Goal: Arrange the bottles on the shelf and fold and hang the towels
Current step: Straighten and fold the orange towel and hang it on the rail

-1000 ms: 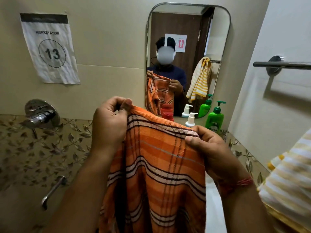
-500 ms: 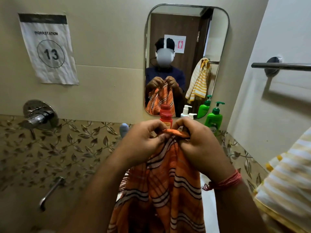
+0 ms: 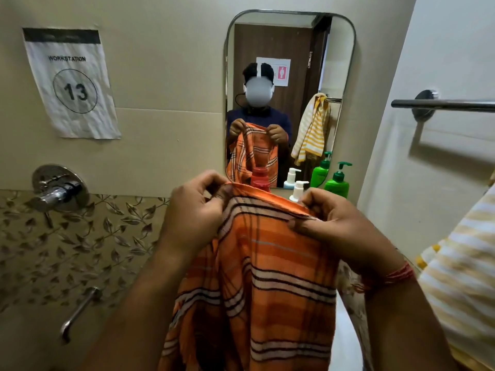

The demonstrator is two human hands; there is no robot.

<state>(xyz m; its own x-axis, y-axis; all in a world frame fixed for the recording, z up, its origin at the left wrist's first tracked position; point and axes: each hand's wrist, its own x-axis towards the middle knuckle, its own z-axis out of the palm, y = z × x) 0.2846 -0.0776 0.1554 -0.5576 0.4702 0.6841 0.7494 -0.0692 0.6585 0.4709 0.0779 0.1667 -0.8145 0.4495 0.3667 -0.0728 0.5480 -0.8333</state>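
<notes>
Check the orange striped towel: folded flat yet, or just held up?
Held up, not neatly folded. Left hand and right hand pinch the orange towel along its top edge; the rest hangs loose.

Towel (image 3: 267, 277): orange plaid, white bands edged black, thin dark vertical lines. Second towel (image 3: 460, 263) at right edge: yellow and white stripes. Pump bottle (image 3: 337, 183): bright green, darker green pump. Smaller pump bottle (image 3: 299, 190): white. Bottle (image 3: 260, 180): red. Wall tile band (image 3: 67, 250): tan with brown leaf pattern. Paper sign (image 3: 72, 84): white, black bar, black "13". Wrist thread (image 3: 399, 274): red.
</notes>
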